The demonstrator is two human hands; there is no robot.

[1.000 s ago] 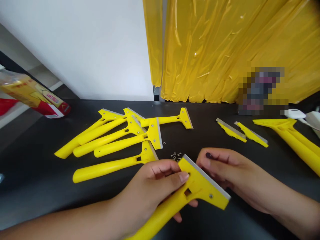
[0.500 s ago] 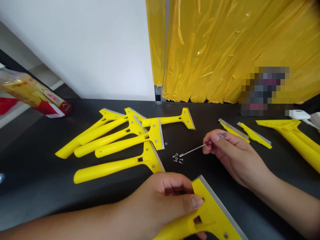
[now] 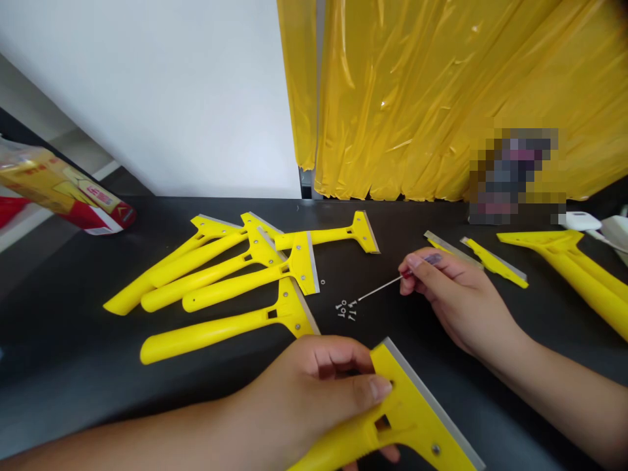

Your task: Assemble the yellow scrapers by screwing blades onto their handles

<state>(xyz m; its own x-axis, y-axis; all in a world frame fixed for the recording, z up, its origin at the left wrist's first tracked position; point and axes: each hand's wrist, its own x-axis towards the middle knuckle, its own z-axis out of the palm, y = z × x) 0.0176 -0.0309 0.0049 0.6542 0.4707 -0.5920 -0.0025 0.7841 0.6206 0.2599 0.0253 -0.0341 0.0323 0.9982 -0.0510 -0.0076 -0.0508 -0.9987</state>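
Nearest you, at the bottom edge, your left hand (image 3: 328,379) is closed around a yellow plastic scraper (image 3: 417,405), smooth and slightly glossy, with a flared head and a thin grey metal strip along its edge. Your thumb lies flat on the head beside a bare round hole; a metal screw fills the other hole, and a square cutout sits at the neck. The handle passes under your palm and leaves the view at lower left, so the long axis climbs to the upper right and the strip faces up and right, away from your grip.

Beyond it, your right hand (image 3: 446,281) pinches a slim screwdriver (image 3: 380,288) by its red collar and translucent handle. Its thin steel shaft slants left and slightly down, the tip at a cluster of small metal screws and rings (image 3: 343,311); you cannot tell whether it touches one.

To the left, assembled yellow scrapers (image 3: 235,281) lie partly overlapping on the smooth black table (image 3: 73,386), handles mostly toward lower left. Past your right hand are two narrow yellow blade holders (image 3: 495,261) with metal edges, and further right larger yellow handles (image 3: 579,275). Behind everything stand a plain white panel (image 3: 196,98) and wrinkled, shiny yellow plastic sheeting (image 3: 402,98).
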